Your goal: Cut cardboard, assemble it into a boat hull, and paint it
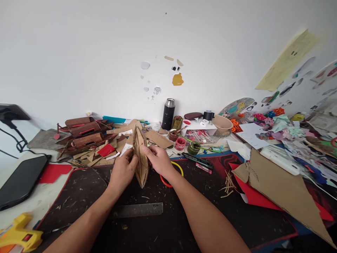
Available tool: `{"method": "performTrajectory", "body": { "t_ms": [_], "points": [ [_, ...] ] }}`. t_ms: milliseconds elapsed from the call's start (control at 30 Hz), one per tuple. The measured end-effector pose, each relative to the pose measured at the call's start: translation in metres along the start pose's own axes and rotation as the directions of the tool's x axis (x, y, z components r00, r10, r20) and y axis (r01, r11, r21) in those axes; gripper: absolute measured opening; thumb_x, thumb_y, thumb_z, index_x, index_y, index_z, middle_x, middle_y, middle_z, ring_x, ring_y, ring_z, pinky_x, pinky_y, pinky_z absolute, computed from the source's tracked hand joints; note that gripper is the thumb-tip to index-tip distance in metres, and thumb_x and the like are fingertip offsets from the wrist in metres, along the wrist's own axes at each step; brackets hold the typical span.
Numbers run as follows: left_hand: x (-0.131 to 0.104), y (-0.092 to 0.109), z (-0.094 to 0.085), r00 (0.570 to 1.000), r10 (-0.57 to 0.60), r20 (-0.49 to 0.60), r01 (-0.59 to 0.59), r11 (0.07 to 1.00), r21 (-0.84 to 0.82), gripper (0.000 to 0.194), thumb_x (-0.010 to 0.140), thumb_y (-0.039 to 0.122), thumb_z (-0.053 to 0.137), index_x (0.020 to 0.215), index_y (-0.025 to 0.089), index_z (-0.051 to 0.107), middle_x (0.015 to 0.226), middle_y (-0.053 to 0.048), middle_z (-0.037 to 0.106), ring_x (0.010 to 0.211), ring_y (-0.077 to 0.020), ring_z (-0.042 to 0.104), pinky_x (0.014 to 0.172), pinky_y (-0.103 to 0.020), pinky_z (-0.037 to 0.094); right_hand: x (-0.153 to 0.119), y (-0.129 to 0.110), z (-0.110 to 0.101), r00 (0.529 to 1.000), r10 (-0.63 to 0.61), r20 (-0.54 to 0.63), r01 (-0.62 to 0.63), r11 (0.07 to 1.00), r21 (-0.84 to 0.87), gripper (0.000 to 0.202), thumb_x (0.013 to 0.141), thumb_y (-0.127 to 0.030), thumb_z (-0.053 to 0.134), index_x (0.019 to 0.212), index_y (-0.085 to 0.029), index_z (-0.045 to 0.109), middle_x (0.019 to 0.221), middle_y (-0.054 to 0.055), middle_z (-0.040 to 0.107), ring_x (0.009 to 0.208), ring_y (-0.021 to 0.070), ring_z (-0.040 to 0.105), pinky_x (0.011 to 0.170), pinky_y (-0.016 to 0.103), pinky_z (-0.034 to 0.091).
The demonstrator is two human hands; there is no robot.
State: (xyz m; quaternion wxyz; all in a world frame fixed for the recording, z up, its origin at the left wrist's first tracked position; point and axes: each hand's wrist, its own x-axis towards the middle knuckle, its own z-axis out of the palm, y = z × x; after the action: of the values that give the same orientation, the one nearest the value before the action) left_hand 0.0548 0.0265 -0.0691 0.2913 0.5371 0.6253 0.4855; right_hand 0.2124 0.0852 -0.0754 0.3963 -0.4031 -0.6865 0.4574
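A small cardboard boat hull (142,163), pointed at both ends, stands tilted up between my hands above the dark mat. My left hand (123,168) grips its left side, fingers wrapped at the edge. On the other side, my right hand (158,160) pinches the right edge with thumb and fingers. Under my right wrist lies a red and yellow ring (181,168), partly covered by the arm. A clear ruler (142,209) rests on the mat below the hull.
Brown boat models (88,135) and cardboard scraps (92,158) crowd the back left. Paint jars (180,143), a black flask (168,115) and a utility knife (197,160) sit behind. A yellow glue gun (22,233) lies front left, a cardboard sheet (286,189) at right.
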Motion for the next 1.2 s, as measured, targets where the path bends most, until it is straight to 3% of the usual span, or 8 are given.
{"method": "performTrajectory", "body": {
  "t_ms": [167,433,700,833,1033,1200],
  "points": [
    [0.005,-0.006,-0.001,0.998,0.004,0.063,0.005,0.989,-0.146,0.038,0.088,0.046,0.066,0.113,0.017,0.072,0.112,-0.013,0.081,0.101,-0.0322,0.073,0.093,-0.041,0.053,-0.001,0.0,0.0,1.0,-0.01,-0.021,0.01,1.0,0.008,0.052,0.099,-0.071,0.059,0.089,-0.023,0.076,0.075,0.003,0.069,0.075,0.0225,0.062,0.067,0.031,0.046],
    [0.002,0.001,0.002,0.997,-0.045,0.066,0.064,0.944,-0.324,0.038,0.08,0.048,0.078,0.105,0.02,0.07,0.112,-0.013,0.082,0.106,-0.0331,0.076,0.099,-0.043,0.056,-0.002,-0.006,-0.001,1.0,-0.027,-0.01,0.027,0.999,0.019,0.047,0.101,-0.065,0.061,0.089,-0.022,0.076,0.082,0.004,0.073,0.08,0.0227,0.064,0.071,0.031,0.048],
    [-0.001,0.003,0.008,0.999,-0.028,-0.021,0.021,0.962,-0.271,0.031,0.08,0.036,0.068,0.108,0.021,0.062,0.113,-0.011,0.077,0.104,-0.0286,0.071,0.099,-0.041,0.053,-0.005,-0.01,-0.001,0.997,-0.079,0.005,0.079,0.997,-0.011,0.056,0.104,-0.063,0.053,0.066,-0.022,0.057,0.065,-0.001,0.053,0.068,0.0182,0.049,0.064,0.03,0.037],
    [-0.001,0.001,0.01,0.999,-0.048,0.002,0.047,0.959,-0.279,0.032,0.08,0.036,0.066,0.107,0.021,0.061,0.113,-0.011,0.076,0.103,-0.0291,0.07,0.098,-0.042,0.053,-0.003,-0.008,-0.001,0.998,-0.056,-0.004,0.056,0.998,-0.002,0.059,0.103,-0.066,0.052,0.063,-0.023,0.046,0.062,-0.002,0.042,0.065,0.0169,0.042,0.062,0.03,0.032],
    [-0.002,0.002,0.011,0.985,-0.111,0.134,0.155,0.91,-0.384,0.044,0.079,0.039,0.068,0.117,0.02,0.058,0.109,-0.009,0.076,0.097,-0.0288,0.071,0.088,-0.039,0.057,0.0,-0.006,-0.002,1.0,0.012,-0.015,-0.012,1.0,0.001,0.061,0.1,-0.07,0.048,0.062,-0.023,0.042,0.063,-0.002,0.039,0.066,0.0164,0.039,0.063,0.031,0.032],
    [-0.003,0.0,0.011,0.998,-0.045,0.044,0.054,0.971,-0.232,0.04,0.082,0.041,0.063,0.115,0.019,0.059,0.104,-0.007,0.074,0.093,-0.0268,0.069,0.088,-0.039,0.055,0.0,-0.004,-0.002,1.0,0.021,-0.005,-0.021,1.0,-0.008,0.061,0.098,-0.074,0.047,0.064,-0.023,0.042,0.064,-0.003,0.038,0.068,0.0163,0.038,0.064,0.03,0.032]
  ]
}}
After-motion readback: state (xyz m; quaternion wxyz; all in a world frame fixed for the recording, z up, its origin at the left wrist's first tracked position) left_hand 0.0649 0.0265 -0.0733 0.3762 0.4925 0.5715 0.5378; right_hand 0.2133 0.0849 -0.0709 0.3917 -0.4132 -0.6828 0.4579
